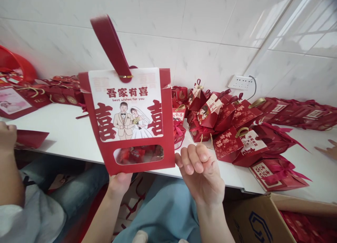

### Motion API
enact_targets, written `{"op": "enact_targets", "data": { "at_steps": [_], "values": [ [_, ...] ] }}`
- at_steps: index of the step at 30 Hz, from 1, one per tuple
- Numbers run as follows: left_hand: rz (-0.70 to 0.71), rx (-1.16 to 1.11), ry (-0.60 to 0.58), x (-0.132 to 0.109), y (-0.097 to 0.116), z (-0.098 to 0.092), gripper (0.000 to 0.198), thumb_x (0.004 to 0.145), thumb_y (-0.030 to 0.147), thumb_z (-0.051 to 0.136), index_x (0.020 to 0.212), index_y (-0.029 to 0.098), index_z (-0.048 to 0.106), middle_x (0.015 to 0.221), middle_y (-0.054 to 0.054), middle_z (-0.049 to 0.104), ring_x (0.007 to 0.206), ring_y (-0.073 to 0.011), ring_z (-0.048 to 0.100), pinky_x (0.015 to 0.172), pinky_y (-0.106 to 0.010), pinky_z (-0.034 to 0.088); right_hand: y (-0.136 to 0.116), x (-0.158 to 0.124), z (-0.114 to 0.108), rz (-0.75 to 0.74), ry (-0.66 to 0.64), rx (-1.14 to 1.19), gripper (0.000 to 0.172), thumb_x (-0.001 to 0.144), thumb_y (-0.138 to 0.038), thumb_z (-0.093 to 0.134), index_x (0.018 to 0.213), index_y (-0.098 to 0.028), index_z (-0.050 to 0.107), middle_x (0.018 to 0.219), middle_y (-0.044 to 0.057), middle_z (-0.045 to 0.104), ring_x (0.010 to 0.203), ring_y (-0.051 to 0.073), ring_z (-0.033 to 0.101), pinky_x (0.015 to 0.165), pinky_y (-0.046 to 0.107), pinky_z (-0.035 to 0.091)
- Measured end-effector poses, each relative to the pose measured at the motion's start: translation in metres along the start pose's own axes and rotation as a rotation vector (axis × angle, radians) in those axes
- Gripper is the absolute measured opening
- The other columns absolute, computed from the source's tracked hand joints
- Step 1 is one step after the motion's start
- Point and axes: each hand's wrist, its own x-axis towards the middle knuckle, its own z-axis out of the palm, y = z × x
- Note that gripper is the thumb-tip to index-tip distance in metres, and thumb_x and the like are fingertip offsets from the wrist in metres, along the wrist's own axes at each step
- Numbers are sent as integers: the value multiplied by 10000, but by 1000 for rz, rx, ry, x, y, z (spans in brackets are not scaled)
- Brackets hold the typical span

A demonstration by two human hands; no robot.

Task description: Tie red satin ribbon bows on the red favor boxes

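Observation:
A red gift box (pixel 168 120) with a strap handle (pixel 112 43) is held upright in front of me, above the table's front edge. Its white front label (pixel 126 81) shows a drawn bride and groom, and red wrapped sweets (pixel 134 155) show through a window below. My left hand (pixel 119 183) grips the box at its bottom, the fingers hidden behind it. Beside the box's lower right corner, my right hand (pixel 201 169) is raised with its fingers curled in and nothing visible in them. Whether its little finger touches the box I cannot tell.
Several small red favour boxes (pixel 210 111) cluster on the white table (pixel 71 130), with more along the wall. A red tub (pixel 26 66) stands far left. A cardboard carton (pixel 252 215) sits lower right. Other people's hands show at left (pixel 7 141) and right (pixel 328 150).

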Motion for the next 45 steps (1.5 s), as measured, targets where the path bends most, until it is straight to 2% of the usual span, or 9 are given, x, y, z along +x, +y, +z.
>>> {"op": "enact_targets", "data": {
  "at_steps": [3,9,14,18,22,29,34,39,45],
  "values": [
    [27,-5,-18,-1,0,-1,469,500,498,733,884,232,696,1056,-60,662,1108,-343,539,951,-466,482,0,0,1,-8,10,-27,172,782,-300,662,706,-233,522,547,-67,282,485,104,339,530,259,307],
    [-11,-20,40,0,-1,-3,502,404,512,770,827,249,707,1043,-40,671,1081,-340,558,957,-481,472,0,-1,1,48,19,53,109,777,-273,680,728,-247,586,543,-61,337,510,107,364,560,257,313],
    [-20,-22,37,0,-1,-3,511,404,528,769,828,247,713,1029,-39,680,1021,-328,593,933,-477,492,1,-2,0,49,0,86,67,791,-268,669,748,-249,621,551,-60,350,519,103,376,574,255,304],
    [12,-16,14,-1,-2,-3,474,452,510,762,852,259,714,1056,-30,673,1002,-305,604,890,-440,528,1,-3,-1,41,-2,53,43,808,-280,649,774,-253,646,580,-61,356,498,87,375,564,255,302],
    [-4,-31,4,-1,-4,-5,472,461,495,763,864,254,714,1051,-33,672,977,-291,615,823,-403,565,2,-4,0,21,14,13,93,846,-298,598,795,-245,654,593,-63,361,479,73,374,561,253,315],
    [-2,-23,-30,-1,-3,-6,574,493,494,755,1016,270,681,1069,-43,666,1119,-322,543,937,-435,502,3,-3,3,24,77,29,102,797,-292,650,715,-234,630,540,-76,379,444,72,348,555,245,330],
    [45,-13,-53,-3,-4,-7,542,543,465,738,1040,258,673,1018,-49,683,1093,-316,565,977,-462,465,3,-1,3,23,105,8,137,751,-326,696,678,-237,621,496,-87,372,418,70,311,549,244,337],
    [74,-11,-73,-1,-5,-6,462,564,474,728,968,252,698,1029,-45,682,1066,-308,583,963,-455,478,3,-2,4,30,107,23,151,750,-320,698,666,-230,612,481,-92,360,418,69,302,561,243,338],
    [81,1,-92,0,-4,-7,500,573,479,725,1021,259,685,1070,-40,671,1017,-285,611,902,-405,530,5,0,4,36,123,64,165,746,-290,700,646,-209,598,484,-102,321,415,53,294,566,224,339]
  ]
}}
